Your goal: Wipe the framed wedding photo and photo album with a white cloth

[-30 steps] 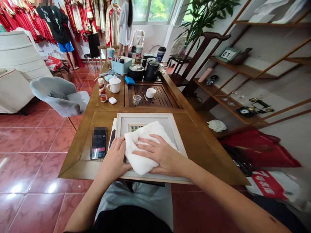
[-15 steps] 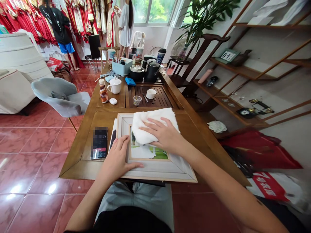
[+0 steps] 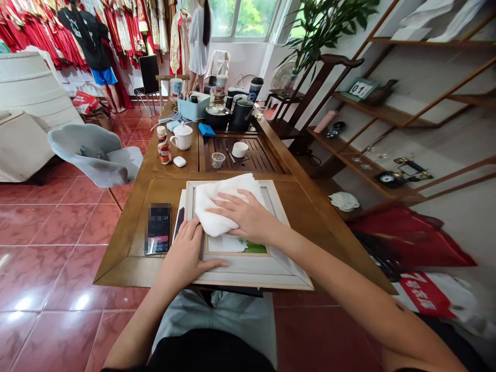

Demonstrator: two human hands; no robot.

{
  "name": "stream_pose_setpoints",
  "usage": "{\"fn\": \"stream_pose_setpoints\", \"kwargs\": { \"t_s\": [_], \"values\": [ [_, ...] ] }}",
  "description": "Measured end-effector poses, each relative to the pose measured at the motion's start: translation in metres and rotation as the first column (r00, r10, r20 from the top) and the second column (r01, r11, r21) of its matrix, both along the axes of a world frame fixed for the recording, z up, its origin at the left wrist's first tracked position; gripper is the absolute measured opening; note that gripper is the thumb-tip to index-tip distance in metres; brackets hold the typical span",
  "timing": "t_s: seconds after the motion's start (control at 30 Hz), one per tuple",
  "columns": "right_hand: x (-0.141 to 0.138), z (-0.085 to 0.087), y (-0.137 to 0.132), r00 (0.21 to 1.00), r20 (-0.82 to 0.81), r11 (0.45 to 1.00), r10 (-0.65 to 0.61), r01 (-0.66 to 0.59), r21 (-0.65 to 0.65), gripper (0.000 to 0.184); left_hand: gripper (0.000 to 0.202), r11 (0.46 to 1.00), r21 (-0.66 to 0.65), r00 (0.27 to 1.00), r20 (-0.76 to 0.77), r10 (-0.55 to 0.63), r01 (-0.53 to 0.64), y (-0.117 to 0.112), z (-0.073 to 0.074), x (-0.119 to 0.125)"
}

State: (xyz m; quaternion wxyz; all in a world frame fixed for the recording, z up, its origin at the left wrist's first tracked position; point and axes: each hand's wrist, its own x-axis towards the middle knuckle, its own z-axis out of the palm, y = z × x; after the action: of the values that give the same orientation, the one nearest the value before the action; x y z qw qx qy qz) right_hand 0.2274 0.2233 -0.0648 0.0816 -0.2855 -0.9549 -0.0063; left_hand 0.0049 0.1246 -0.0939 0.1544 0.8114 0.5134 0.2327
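A picture frame with a wide pale border lies flat at the near edge of the wooden table. Inside it, a picture with green and white areas shows only in part. My right hand holds a folded white towel against the frame, its fingers spread over the top; the thumb is hidden. This towel covers the picture's upper part and the frame's upper left. My left hand rests open on the frame's left side, thumb stretched along the lower border, fingertips near the towel.
A phone lies left of the frame. Farther back stand a bottle, a lidded white mug, a small white cup and a black kettle. Shelves line the right wall. Two people are in the background.
My right hand has slid the towel leftward across the frame, toward my left hand. More of the frame's upper right border shows now. My left hand has stayed in place.
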Motion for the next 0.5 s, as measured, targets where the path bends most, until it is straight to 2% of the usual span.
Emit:
{"fn": "stream_pose_setpoints", "kwargs": {
  "t_s": [0.17,0.33,0.5],
  "values": [
    [-0.004,0.004,0.008,0.998,0.007,0.996,-0.067,0.066,0.052,0.049,0.096,1.000,-0.002,1.000,-0.016,0.001,-0.001,-0.001,0.001,0.000],
    [-0.017,0.006,0.007,1.000,-0.009,1.000,0.024,-0.024,-0.012,0.051,0.097,1.000,-0.002,1.000,-0.007,-0.005,0.005,-0.001,0.001,-0.001],
    [-0.024,0.011,0.013,0.999,-0.022,1.000,-0.027,0.027,0.009,0.046,0.097,1.000,-0.002,1.000,-0.010,-0.008,0.008,0.000,0.000,-0.002]
  ]
}}
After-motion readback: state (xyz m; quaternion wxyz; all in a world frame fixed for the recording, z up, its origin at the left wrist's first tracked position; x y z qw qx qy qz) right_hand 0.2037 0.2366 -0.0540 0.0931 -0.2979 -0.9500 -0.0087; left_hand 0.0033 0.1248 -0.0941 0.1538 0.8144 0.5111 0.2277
